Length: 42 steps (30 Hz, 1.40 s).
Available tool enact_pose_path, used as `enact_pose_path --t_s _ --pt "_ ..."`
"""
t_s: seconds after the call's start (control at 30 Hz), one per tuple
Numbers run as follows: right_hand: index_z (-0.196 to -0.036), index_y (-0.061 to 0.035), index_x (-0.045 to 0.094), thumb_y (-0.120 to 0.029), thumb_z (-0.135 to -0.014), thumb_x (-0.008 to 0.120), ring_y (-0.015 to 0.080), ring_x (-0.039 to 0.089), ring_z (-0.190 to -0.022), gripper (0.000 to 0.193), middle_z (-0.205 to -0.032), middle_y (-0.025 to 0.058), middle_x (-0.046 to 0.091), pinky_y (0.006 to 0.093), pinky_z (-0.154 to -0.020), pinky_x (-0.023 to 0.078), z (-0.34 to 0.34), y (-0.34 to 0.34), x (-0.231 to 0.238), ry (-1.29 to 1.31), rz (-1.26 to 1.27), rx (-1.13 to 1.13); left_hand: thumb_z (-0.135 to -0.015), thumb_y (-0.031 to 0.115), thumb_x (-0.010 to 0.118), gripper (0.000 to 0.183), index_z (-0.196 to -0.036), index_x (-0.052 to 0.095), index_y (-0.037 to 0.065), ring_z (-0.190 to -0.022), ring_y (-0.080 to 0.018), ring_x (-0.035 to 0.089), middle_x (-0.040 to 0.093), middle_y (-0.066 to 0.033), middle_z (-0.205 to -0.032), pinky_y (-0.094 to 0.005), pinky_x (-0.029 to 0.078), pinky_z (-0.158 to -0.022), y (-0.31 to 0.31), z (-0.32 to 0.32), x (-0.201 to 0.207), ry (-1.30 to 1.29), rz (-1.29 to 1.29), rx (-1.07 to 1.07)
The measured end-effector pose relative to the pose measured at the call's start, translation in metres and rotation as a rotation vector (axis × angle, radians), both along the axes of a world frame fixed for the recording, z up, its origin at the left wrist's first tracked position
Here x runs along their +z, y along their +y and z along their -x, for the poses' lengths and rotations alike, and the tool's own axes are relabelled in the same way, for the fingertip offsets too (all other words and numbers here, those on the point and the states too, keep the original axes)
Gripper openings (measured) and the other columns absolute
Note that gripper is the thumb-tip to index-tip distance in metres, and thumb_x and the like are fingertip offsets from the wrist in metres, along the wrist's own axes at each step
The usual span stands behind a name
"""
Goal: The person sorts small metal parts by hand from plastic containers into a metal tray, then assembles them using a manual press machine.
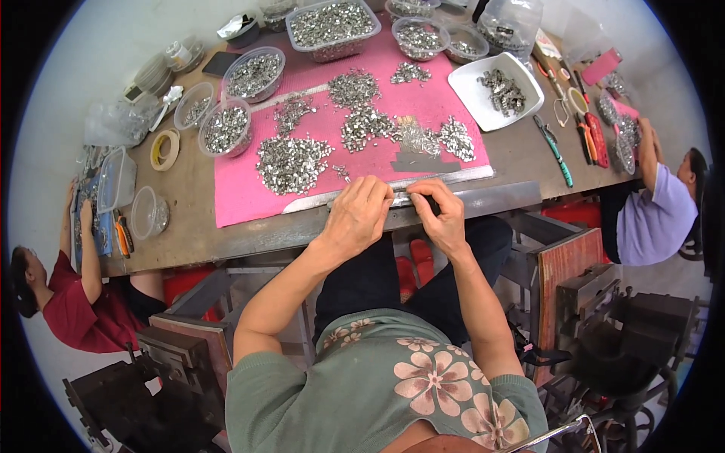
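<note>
Both hands meet over the table's front edge, just in front of the pink mat (238, 200). My left hand (358, 211) is closed, its fingertips pinched down at a metal strip (491, 198) along the edge. A short way to its right, my right hand (440, 215) pinches too, thumb against forefinger. What either pinch holds is too small or hidden to name. Beyond my hands lie heaps of small shiny metal pieces; a large pile (293, 164) is nearest my left hand. A bundle of thin metal pins (418, 139) and grey flat strips (424, 163) lie beyond my right hand.
Tubs of metal pieces stand behind, including a large rectangular tub (334, 26) and a round tub (225, 128). A white tray (495, 92) sits at right, near green-handled pliers (556, 153). Tape (165, 149) lies left. A person in maroon (87, 313) and one in lavender (658, 211) sit at the ends.
</note>
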State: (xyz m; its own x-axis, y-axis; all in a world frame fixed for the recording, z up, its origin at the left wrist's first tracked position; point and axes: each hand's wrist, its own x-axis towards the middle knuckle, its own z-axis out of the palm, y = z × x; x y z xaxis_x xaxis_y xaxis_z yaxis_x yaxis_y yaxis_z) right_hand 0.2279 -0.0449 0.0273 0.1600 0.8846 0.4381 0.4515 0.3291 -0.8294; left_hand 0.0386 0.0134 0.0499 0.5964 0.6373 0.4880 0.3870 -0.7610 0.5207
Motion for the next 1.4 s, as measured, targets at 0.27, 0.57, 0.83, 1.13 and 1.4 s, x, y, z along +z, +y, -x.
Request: enact_pose_path --t_s 0.27,0.57,0.83,1.13,1.4 --pt "-0.099 0.0014 0.071 0.002 -0.09 0.068 0.0233 0.07 -0.085 0.01 -0.097 0.0123 0.071 0.0328 -0.076 0.054 0.001 -0.001 -0.001 0.001 -0.012 -0.012 -0.083 -0.001 0.07 0.018 -0.098 0.061 0.003 -0.083 -0.029 0.062 0.062 -0.0097 -0.093 -0.04 0.053 -0.072 -0.004 -0.002 0.001 0.077 -0.149 -0.015" --pt "-0.102 0.0012 0.071 0.0 -0.089 0.069 0.0225 0.07 -0.086 0.013 -0.097 0.0118 0.071 0.0323 -0.076 0.054 -0.007 -0.001 0.001 0.017 0.05 0.021 -0.079 0.002 0.073 0.012 -0.087 0.066 0.005 -0.084 -0.0283 0.063 0.066 -0.0068 -0.091 -0.0395 0.052 -0.076 -0.007 -0.004 -0.005 -0.04 -0.052 0.107" --pt "-0.11 0.0005 0.069 -0.007 -0.09 0.071 0.0231 0.069 -0.092 0.021 -0.1 0.0117 0.069 0.0324 -0.083 0.054 -0.025 -0.007 0.011 0.05 0.227 0.036 -0.081 0.009 0.076 0.022 -0.101 0.067 0.005 -0.09 -0.0294 0.063 0.067 -0.0083 -0.094 -0.0444 0.047 -0.088 -0.008 0.0 -0.009 -0.024 0.054 0.125" --pt "-0.127 -0.0024 0.064 -0.01 -0.078 0.082 0.0313 0.065 -0.107 0.052 -0.12 0.013 0.064 0.0384 -0.092 0.053 -0.041 -0.002 0.027 -0.352 0.211 0.296 -0.08 0.026 0.083 0.049 -0.121 0.066 0.008 -0.11 -0.028 0.051 0.057 -0.0083 -0.117 -0.0459 0.034 -0.1 -0.013 0.057 -0.015 0.059 -0.068 0.254" --pt "-0.126 -0.0006 0.062 -0.011 -0.077 0.084 0.0344 0.064 -0.103 0.054 -0.116 0.0152 0.062 0.0404 -0.088 0.053 -0.065 -0.036 0.051 -0.322 0.146 0.207 -0.076 0.015 0.083 0.035 -0.108 0.071 0.007 -0.101 -0.0275 0.054 0.062 -0.007 -0.102 -0.0416 0.035 -0.092 -0.01 0.025 -0.012 -0.083 -0.003 0.124"
